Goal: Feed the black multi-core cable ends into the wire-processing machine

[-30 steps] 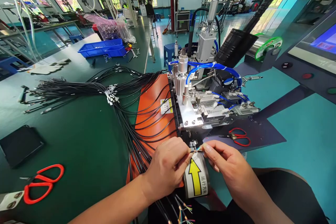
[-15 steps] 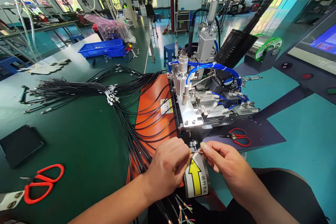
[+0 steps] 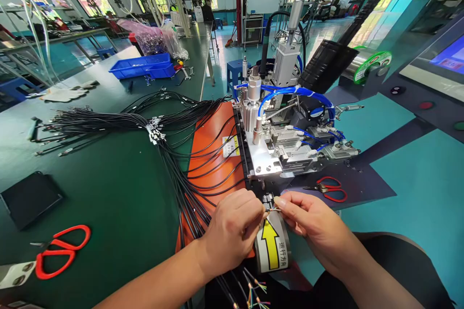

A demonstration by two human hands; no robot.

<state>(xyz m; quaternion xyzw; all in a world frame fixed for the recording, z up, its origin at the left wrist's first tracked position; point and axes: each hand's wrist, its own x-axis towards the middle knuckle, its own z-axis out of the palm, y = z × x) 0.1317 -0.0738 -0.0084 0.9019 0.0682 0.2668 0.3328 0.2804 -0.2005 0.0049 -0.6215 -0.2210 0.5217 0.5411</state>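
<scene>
My left hand (image 3: 235, 227) is closed in a pinch on the end of a thin black cable, just above the round metal housing (image 3: 273, 244) with a yellow arrow label. Fine wires (image 3: 272, 210) stick out of that cable end toward the right. The thumb and forefinger of my right hand (image 3: 308, 217) are pinched on the tips of these wires. Right behind my fingertips sits a small metal fixture (image 3: 267, 198) at the machine's front. A bundle of black cables (image 3: 177, 174) passes left of my left hand, and several stripped ends with coloured strands (image 3: 255, 287) hang below it.
The silver machine (image 3: 286, 140) with blue air tubes stands ahead, an orange sheet (image 3: 213, 140) beside it. Red-handled scissors (image 3: 60, 251) lie on the green table (image 3: 119, 203), and red-handled snips (image 3: 331, 189) on the dark plate. A solder spool (image 3: 373, 65) and blue bin (image 3: 143, 66) are farther back.
The right fingertips have shifted slightly left, closer to the left hand along the wires. Both hands keep their pinch. The view has moved very slightly.
</scene>
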